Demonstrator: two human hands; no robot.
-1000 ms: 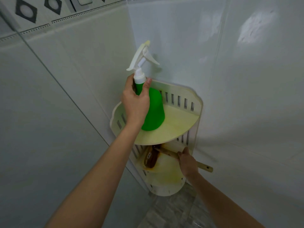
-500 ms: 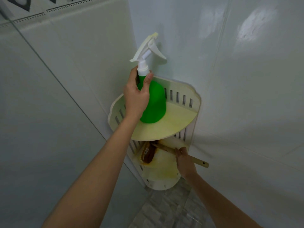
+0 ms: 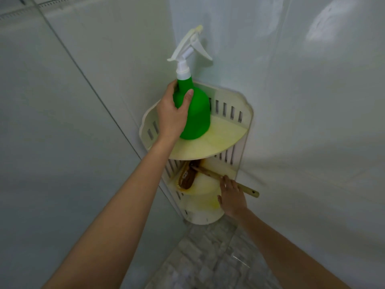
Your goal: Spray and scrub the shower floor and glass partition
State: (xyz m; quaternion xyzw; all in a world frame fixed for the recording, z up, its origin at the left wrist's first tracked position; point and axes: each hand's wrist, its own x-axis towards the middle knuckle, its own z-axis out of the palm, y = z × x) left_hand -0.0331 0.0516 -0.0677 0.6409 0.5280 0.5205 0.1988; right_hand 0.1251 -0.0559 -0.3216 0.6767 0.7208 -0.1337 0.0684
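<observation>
Nearest lies the grey tiled shower floor (image 3: 208, 259). Above it, the right hand (image 3: 232, 197) reaches to the lower tier of the cream corner shelf (image 3: 246, 107), its fingers (image 3: 226, 181) curled narrowly over the wooden handle of the scrub brush (image 3: 187, 176), whose head lies far left on that tier. Farther up, the left hand (image 3: 171, 115) grips the green spray bottle (image 3: 199, 115), standing upright on the upper tier, thumb across its front and fingers wrapped behind its shoulder. White wall tiles (image 3: 312, 122) rise beyond.
</observation>
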